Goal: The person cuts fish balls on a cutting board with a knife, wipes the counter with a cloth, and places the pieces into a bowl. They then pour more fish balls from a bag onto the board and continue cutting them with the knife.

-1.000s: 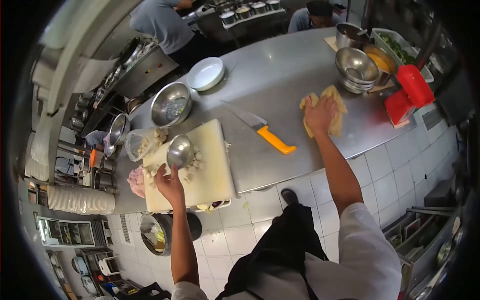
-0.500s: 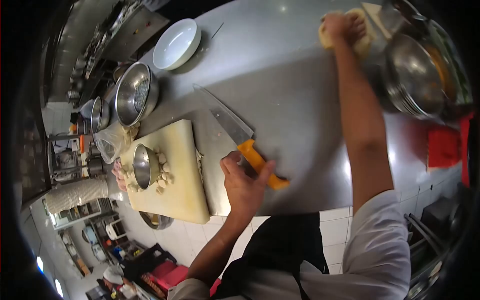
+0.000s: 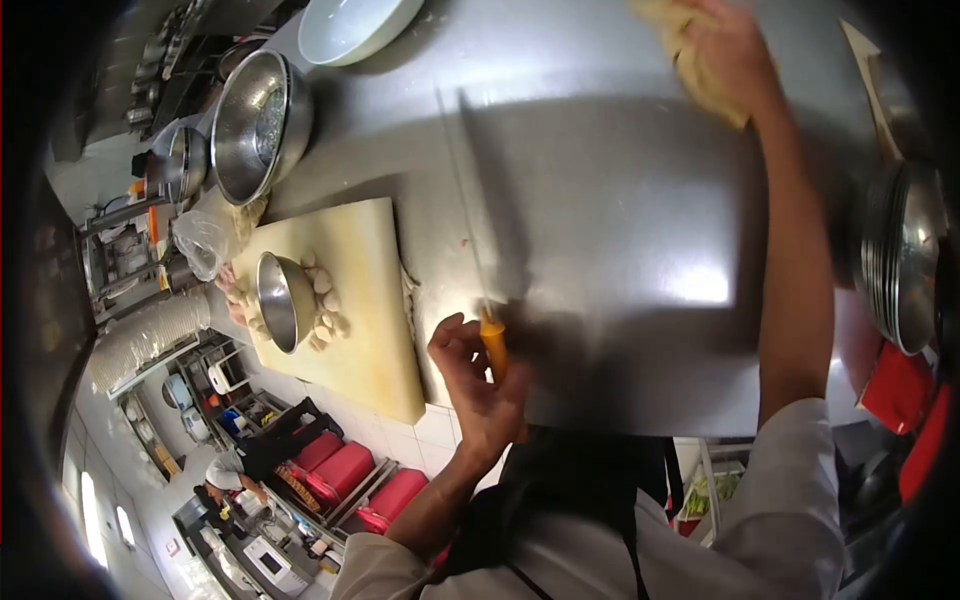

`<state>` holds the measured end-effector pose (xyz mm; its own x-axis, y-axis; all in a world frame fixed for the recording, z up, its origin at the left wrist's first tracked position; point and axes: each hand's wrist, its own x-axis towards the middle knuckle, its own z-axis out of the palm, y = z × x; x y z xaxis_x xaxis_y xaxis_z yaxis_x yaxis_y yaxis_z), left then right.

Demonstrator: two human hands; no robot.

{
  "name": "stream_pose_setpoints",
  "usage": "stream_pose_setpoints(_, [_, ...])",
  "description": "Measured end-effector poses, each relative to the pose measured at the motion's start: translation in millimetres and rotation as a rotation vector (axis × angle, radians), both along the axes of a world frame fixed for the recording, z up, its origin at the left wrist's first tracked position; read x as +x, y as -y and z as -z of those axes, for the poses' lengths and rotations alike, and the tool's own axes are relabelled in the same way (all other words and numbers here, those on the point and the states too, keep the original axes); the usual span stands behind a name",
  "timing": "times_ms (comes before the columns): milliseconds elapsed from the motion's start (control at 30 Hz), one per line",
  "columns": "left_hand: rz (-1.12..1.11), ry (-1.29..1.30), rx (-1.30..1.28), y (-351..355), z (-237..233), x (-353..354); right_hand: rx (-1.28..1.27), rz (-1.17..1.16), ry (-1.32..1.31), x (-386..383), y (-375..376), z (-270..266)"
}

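Observation:
My left hand (image 3: 475, 395) is closed around the orange-yellow handle of a kitchen knife (image 3: 494, 345). The blade is turned edge-on, pointing away from me, and a dark shadow falls beside it on the steel table (image 3: 600, 190). At the far right, my right hand (image 3: 738, 60) grips a yellowish cloth (image 3: 697, 80) on the tabletop, its upper part cut off by the frame. Left of the knife lies a thick cutting board (image 3: 370, 340). On it a small metal bowl (image 3: 286, 303) sits among pale round pieces (image 3: 325, 315).
Large steel bowls (image 3: 262, 130) and a white bowl (image 3: 355, 30) stand at the far left. A clear plastic bag (image 3: 205, 240) lies beyond the board. Stacked metal bowls (image 3: 905, 255) are at the right edge, near a red object (image 3: 897, 388). Another person (image 3: 235, 470) is in the background.
My left hand has taken the knife up by its handle, turning the blade from flat to edge-on. The cloth has moved with my right hand, and the whole view has shifted.

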<state>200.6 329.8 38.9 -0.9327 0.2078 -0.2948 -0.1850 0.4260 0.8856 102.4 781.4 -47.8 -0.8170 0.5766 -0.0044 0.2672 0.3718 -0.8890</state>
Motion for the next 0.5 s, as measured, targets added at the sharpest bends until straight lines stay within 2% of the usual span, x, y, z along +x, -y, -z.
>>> stream_pose_setpoints(33, [0.03, -0.032, -0.013, 8.9, 1.9, 3.3, 0.115, -0.091, -0.136, 17.6, 29.0, 6.4])
stream_pose_setpoints(100, [0.017, -0.04, 0.004, 15.1, -3.7, 5.3, 0.171, -0.182, -0.209, 55.2, 100.7, -14.5])
stream_pose_setpoints(133, [0.019, -0.061, 0.012, 20.4, -5.1, 7.6, 0.093, -0.18, -0.137, 74.8, 129.3, -25.7])
stream_pose_setpoints(200, [0.004, -0.057, 0.033, 26.2, -14.9, 10.4, 0.238, -0.312, -0.19, 105.8, 160.2, -39.9])
stream_pose_setpoints(300, [-0.013, -0.122, 0.091, 33.0, -22.5, 6.3, 0.068, -0.155, -0.336, 115.7, 159.0, -68.7])
stream_pose_setpoints(333, [0.002, -0.141, 0.098, 35.6, -28.8, 2.8, -0.092, 0.103, -0.301, 107.2, 152.2, -70.4])
stream_pose_setpoints(367, [-0.052, -0.123, 0.131, 34.5, -34.4, 0.7, -0.136, 0.204, -0.411, 86.5, 126.8, -83.2])
stream_pose_setpoints(433, [-0.112, -0.158, 0.116, 38.8, -42.9, -3.0, 0.339, 0.45, -0.162, 47.8, 76.5, -95.2])
stream_pose_setpoints(500, [-0.157, -0.201, 0.121, 42.6, -42.1, -11.7, 1.048, 0.639, -0.027, 1.9, -2.7, -14.2])
